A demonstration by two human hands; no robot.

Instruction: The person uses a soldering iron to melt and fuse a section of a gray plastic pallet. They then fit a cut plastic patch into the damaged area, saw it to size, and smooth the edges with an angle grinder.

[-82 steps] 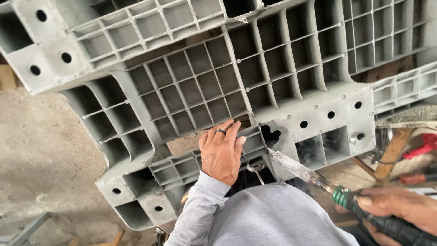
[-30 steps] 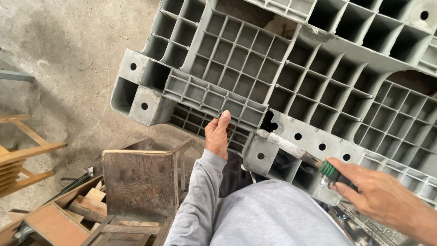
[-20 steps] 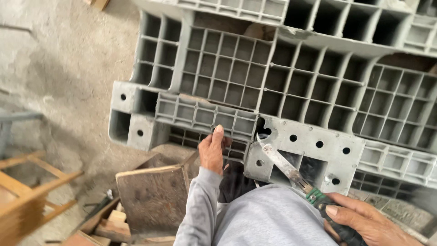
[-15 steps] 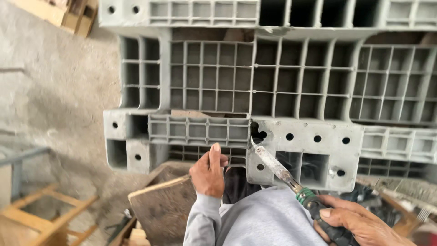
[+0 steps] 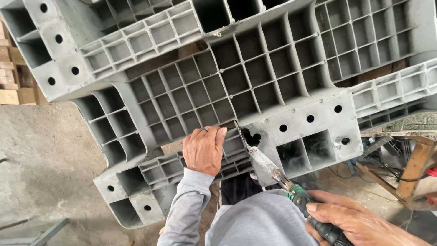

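A large grey plastic pallet (image 5: 255,77) with a ribbed grid underside fills the upper view, tilted toward me. My left hand (image 5: 203,149), a ring on one finger, presses flat against a cracked rib section near the pallet's lower edge. My right hand (image 5: 353,222) grips the black and green handle of a soldering-type hot iron (image 5: 271,167). Its metal blade tip rests in the crack by a dark hole (image 5: 249,136) in the pallet block, just right of my left fingers.
Concrete floor (image 5: 41,159) lies at the left. Stacked wooden pieces (image 5: 11,75) sit at the far left edge. A wooden frame (image 5: 412,168) with cables and a red tool stands at the right. A second grey pallet part (image 5: 132,200) lies below the first.
The view has swung and tilted, so the pallet now looks rotated and nearer. My left hand stays pressed on the rib and the iron's tip stays at the crack.
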